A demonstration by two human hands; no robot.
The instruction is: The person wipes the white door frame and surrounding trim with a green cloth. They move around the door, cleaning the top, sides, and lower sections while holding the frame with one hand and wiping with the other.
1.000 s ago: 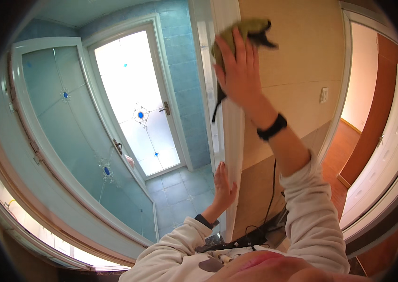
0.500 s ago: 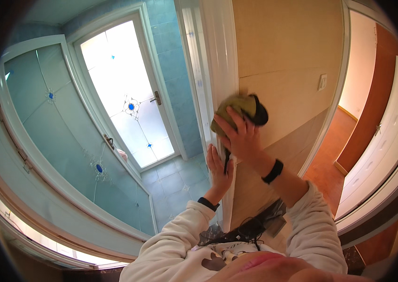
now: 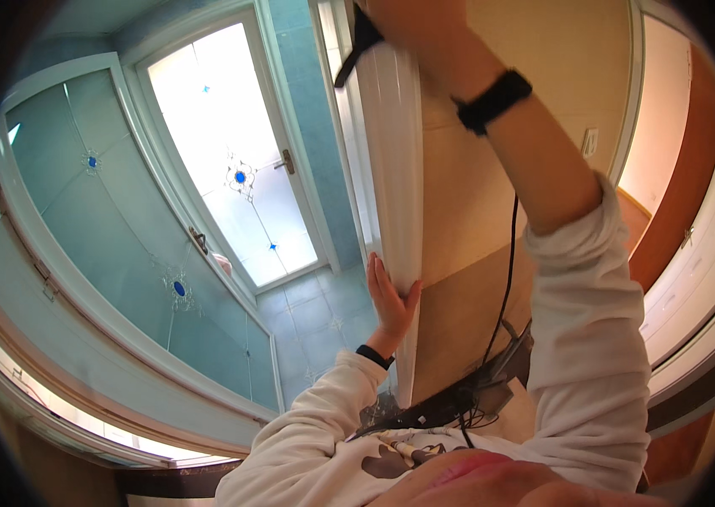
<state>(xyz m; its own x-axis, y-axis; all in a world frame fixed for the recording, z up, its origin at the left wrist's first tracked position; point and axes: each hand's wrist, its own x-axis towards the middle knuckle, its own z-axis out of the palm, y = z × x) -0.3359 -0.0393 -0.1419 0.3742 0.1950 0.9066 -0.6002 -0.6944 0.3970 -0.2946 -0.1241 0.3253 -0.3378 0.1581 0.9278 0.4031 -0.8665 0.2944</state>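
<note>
My left hand (image 3: 392, 302) lies flat against the white door frame (image 3: 397, 169), fingers stretched upward and thumb apart, holding nothing. High up at the top edge of the view is my right hand (image 3: 425, 24), cut off by the picture so that its fingers are mostly hidden. A black strap (image 3: 361, 46) hangs beside it, in front of the frame's upper part. It looks like the strap of the olive-green cloth that this hand held earlier; the green part itself is out of view. Dark bands sit on both wrists.
To the left stands a frosted glass door (image 3: 133, 228) with blue ornaments; a bright glass door (image 3: 243, 160) is behind it. Right of the frame runs a beige wall (image 3: 480, 203) with a white switch (image 3: 590, 142). A black cable (image 3: 505, 291) hangs down to dark clutter below.
My right hand has risen from beside my left hand to the top edge, taking the olive-green cloth out of view. My left hand stays on the door frame. The hanging cable now shows.
</note>
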